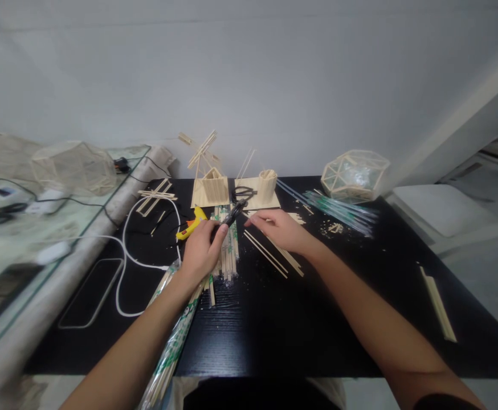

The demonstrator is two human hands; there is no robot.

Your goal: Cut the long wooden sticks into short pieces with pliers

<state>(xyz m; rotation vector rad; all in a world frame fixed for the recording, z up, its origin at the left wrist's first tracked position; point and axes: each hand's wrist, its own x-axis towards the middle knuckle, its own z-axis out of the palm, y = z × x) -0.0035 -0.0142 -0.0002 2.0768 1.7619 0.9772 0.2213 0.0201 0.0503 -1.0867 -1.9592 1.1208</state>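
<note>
My left hand (201, 247) is closed around dark-handled pliers (235, 213), whose head points up and right. My right hand (280, 229) is pinched near the pliers' head, with a thin wooden stick (245, 214) at its fingertips, mostly hidden by the fingers. Loose wooden sticks (266, 253) lie beneath and beside the right hand. Left of the pliers sits a yellow glue gun (191, 224), partly behind the left hand. A bundle of wrapped sticks (228, 253) lies between the hands.
Behind stand a stick windmill (215, 188) and a round stick structure (267, 187) on a board. Dark loop handles (244, 193) lie between them. Wrapped sticks (343, 212) and a stick-framed polyhedron (355, 175) are at right. A white cable (123, 250) and phone (92, 293) lie left.
</note>
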